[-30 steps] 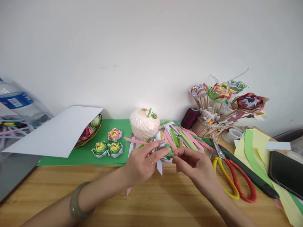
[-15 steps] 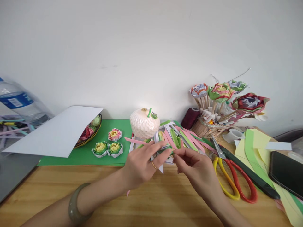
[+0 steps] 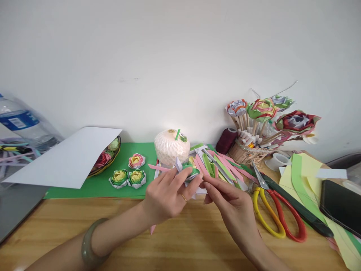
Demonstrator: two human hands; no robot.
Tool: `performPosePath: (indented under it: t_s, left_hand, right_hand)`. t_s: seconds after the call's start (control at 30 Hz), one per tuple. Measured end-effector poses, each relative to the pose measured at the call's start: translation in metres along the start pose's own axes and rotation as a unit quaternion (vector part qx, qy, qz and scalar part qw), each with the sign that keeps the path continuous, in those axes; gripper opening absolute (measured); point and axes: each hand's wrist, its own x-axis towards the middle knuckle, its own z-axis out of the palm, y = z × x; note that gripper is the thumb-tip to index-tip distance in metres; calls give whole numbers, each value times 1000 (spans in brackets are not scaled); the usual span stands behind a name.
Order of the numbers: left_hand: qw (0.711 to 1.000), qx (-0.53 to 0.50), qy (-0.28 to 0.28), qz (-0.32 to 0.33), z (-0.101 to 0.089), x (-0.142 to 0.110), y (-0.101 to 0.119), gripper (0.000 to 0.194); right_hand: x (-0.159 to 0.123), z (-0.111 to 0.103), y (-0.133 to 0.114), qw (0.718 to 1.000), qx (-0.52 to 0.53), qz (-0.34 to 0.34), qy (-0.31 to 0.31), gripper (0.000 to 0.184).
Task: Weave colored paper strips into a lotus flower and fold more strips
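My left hand [image 3: 169,190], with a ring on one finger, is closed round a paper flower [image 3: 192,169] of green, yellow and white folds. Its fingers cover much of the flower. My right hand [image 3: 229,195] pinches thumb and forefinger together at the flower's right side. What lies in that pinch is too small to make out. Just behind the hands are a heap of pink, green and white paper strips [image 3: 213,163] and a white coconut [image 3: 171,148] with a short green straw. Three finished-looking paper flowers [image 3: 137,177] sit on green card [image 3: 98,190] to the left.
Scissors [image 3: 270,203] with red and yellow handles lie at right, beside a dark green-handled tool [image 3: 304,214] and a phone [image 3: 341,207]. Behind them stand a maroon thread spool [image 3: 226,140] and a pot of paper flowers [image 3: 245,149]. White paper [image 3: 70,158] overhangs a basket [image 3: 115,162].
My left hand has shifted slightly left and turned the flower, so more of its green and white folds show. My right hand has moved a little left along with it.
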Motion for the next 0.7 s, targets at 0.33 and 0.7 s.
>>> performPosePath:
  t_s: [0.33, 0.7]
  left_hand:
    - [994, -106, -4, -40, 3, -3, 0, 29]
    - [992, -121, -16, -32, 8, -8, -2, 31]
  right_hand:
    - [12, -8, 1, 983, 128, 104, -81, 15]
    - [18, -17, -4, 966, 119, 153, -169, 22]
